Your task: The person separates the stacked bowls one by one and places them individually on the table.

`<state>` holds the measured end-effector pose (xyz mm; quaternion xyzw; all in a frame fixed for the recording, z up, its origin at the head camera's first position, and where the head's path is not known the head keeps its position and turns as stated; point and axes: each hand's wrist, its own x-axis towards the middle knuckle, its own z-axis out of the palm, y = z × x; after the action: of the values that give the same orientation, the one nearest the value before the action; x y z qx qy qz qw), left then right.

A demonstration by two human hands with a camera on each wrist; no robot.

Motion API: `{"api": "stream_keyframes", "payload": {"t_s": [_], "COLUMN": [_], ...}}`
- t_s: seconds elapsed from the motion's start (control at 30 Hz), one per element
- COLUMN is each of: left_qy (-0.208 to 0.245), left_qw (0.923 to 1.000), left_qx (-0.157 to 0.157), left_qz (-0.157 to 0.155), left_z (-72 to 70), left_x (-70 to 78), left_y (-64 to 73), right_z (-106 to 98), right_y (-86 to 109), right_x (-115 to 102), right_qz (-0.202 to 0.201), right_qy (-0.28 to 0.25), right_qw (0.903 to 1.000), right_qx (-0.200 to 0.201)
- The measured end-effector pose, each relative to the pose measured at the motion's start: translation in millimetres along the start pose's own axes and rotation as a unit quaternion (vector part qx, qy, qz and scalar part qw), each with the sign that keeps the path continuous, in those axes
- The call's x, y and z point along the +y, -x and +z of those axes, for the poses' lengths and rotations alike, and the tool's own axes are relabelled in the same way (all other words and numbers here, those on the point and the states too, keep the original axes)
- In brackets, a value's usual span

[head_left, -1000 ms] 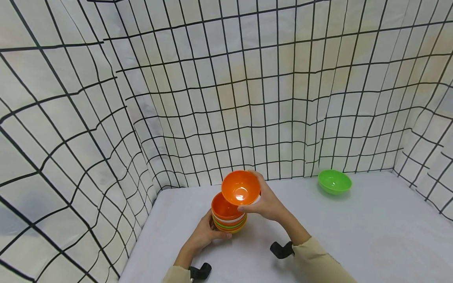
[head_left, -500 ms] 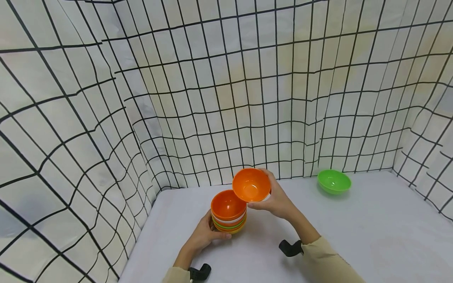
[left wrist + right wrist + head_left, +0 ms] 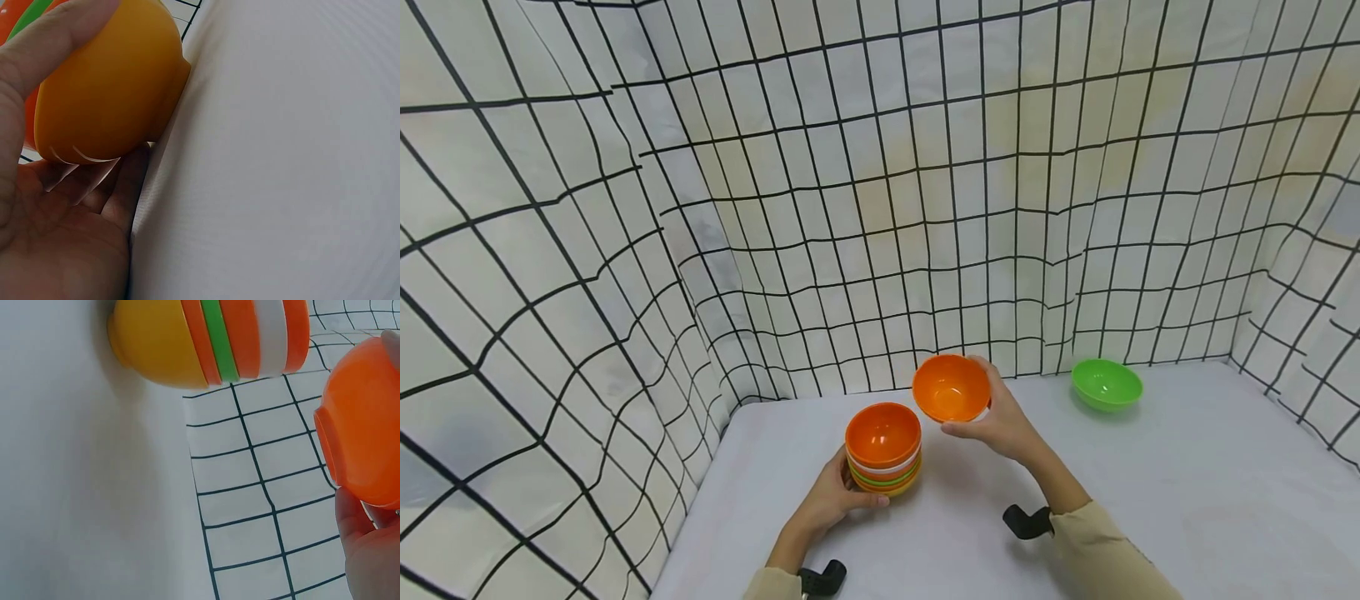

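Bowl stack (image 3: 883,472) and separate orange bowl (image 3: 951,389), both hand-held.
The bowl stack stands upright on the white tabletop (image 3: 1150,500), the left hand (image 3: 835,497) curled round its yellow lowest bowl (image 3: 106,94). Just right of the stack, off the tabletop, the right hand (image 3: 1006,423) pinches the orange bowl. Well right of the stack, farther back, sits a green bowl (image 3: 1107,385).

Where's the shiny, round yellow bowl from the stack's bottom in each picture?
Head: below centre, shiny, round yellow bowl at the bottom of the orange-topped stack.
Left wrist: upper left, looking big.
Right wrist: top, left of centre.
Shared landmark: the stack's shiny green band.
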<state>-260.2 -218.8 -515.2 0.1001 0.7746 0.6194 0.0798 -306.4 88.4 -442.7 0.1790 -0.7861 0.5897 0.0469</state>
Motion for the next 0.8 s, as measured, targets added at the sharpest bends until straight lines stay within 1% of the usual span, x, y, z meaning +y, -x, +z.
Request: {"api": "stream_keyframes", "payload": {"t_s": [0.1, 0.4, 0.57, 0.8], "left_qy": [0.003, 0.001, 0.000, 0.006], "left_qw": [1.0000, 1.0000, 1.0000, 1.0000], "left_qx": [0.002, 0.001, 0.000, 0.000], "left_qz": [-0.001, -0.004, -0.005, -0.006], "left_z": [0.2, -0.5, -1.6, -1.3], "left_x": [0.2, -0.5, -0.2, -2.0], "left_y": [-0.3, 0.8, 0.9, -0.4], "right_z": [-6, -23, -31, -42], "right_y": [-1.8, -4.5, -5.9, -6.0], "right_x": [4, 21, 30, 42], "right_qz": [0.000, 0.035, 0.047, 0.071], "right_qy": [0.002, -0.002, 0.005, 0.000], "right_qw": [1.0000, 0.9989, 0.9983, 0.9965], "right_qx": [0.004, 0.031, 0.035, 0.044]}}
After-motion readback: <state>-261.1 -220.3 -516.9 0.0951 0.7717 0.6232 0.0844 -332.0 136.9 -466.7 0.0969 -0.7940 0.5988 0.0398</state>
